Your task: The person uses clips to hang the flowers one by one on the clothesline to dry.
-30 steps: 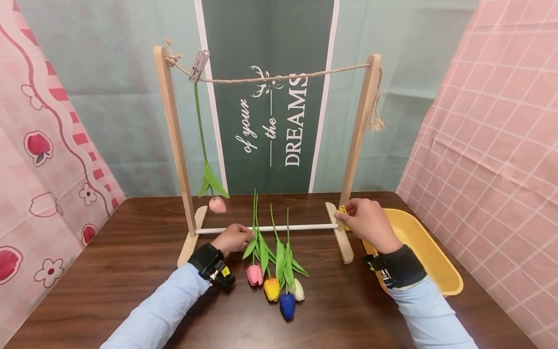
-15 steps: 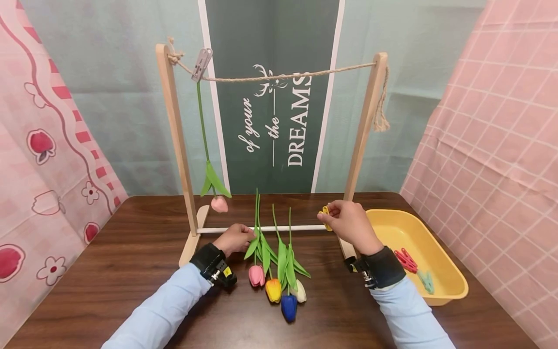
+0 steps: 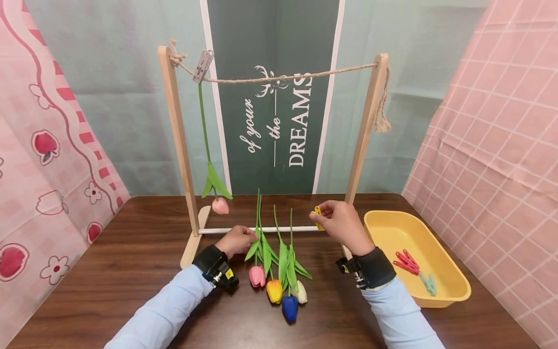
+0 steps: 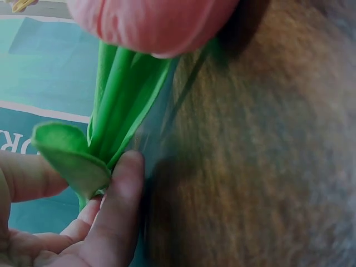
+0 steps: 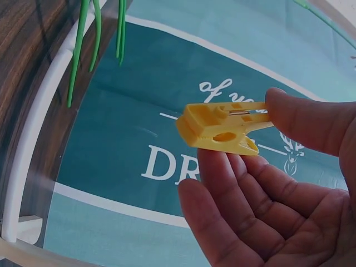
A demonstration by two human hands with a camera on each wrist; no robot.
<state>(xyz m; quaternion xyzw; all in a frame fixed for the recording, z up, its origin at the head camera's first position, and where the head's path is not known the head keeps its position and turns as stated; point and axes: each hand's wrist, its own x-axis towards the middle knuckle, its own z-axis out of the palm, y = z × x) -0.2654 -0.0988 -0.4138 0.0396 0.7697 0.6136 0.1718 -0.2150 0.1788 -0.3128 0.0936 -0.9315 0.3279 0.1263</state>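
In the head view my left hand (image 3: pixel 237 240) is at the left side of several tulips lying on the table. It pinches the green stem and leaves of the pink tulip (image 3: pixel 257 277), whose bloom points toward me. Beside that one lie a yellow tulip (image 3: pixel 274 292), a blue tulip (image 3: pixel 289 309) and a white tulip (image 3: pixel 301 293). My right hand (image 3: pixel 342 224) holds a yellow clothespin (image 5: pixel 222 125) between thumb and fingers, in front of the rack's right post. The right wrist view shows the clothespin's jaws together, with nothing between them.
A wooden rack (image 3: pixel 178 126) carries a rope (image 3: pixel 270 79). From its left end a pale pink tulip (image 3: pixel 220 205) hangs upside down, clipped by a grey clothespin (image 3: pixel 203 65). At right, a yellow tray (image 3: pixel 392 224) contains red clothespins (image 3: pixel 407 261) and a green clothespin (image 3: pixel 428 283).
My right hand has moved left with the yellow clothespin, away from the tray, uncovering the clothespins inside. My left hand stays at the pink tulip.
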